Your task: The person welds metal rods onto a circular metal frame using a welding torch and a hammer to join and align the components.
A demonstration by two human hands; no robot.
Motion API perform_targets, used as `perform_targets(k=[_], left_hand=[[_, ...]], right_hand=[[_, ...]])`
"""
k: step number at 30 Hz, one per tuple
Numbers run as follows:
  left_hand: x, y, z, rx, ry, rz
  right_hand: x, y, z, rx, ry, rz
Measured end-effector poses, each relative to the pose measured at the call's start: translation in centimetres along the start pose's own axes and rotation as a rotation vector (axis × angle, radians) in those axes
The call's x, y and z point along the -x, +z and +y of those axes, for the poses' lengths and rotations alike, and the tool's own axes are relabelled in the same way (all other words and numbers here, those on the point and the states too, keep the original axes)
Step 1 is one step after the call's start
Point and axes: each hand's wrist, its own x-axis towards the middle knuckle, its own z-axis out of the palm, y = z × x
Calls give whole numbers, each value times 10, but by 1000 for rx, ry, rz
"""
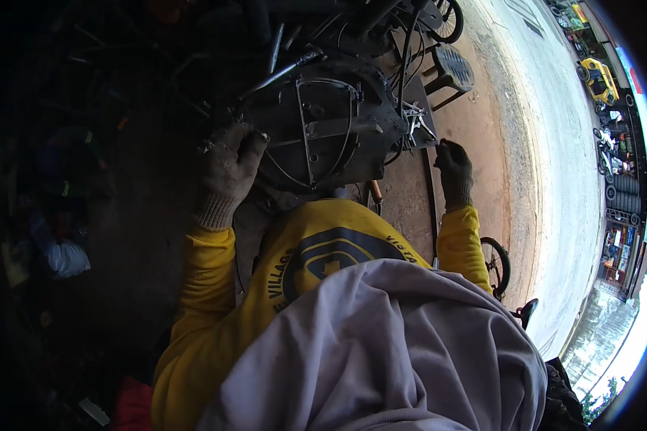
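Observation:
In front of my chest is a dark metal assembly [323,129] with a thin bent-rod frame [305,122] across its face. My left hand [231,165], in a knitted work glove, is closed at the assembly's left side; what its fingers hold, if anything, is hidden. Just beyond it, a bright metal tube [280,74] slants up to the right. My right hand [454,172], in a darker-looking glove, has its fingers curled together beside a small ledge; I cannot make out anything in them. Several shiny metal tools [415,122] lie on that ledge, close to the right fingertips.
A dark plastic stool [451,68] stands beyond the tools, near a spoked wheel [447,20]. Another wheel [496,267] shows beside my right forearm. An orange-brown handle [375,191] sits below the assembly. Deep shadow covers the left, where a pale bag [67,258] lies.

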Motion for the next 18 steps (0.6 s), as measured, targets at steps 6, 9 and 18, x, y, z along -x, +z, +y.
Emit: perform_targets(k=[6,9,18], left_hand=[[-77,-26,-42,-214,203,96],[-153,-16,-82,-493,39,-258],[-217,56,-154,-916,65,-610]], right_hand=[[89,-3,66,336,118,-156],[104,-5,98,344,67,-199],[130,-4,50,477,104,-116]])
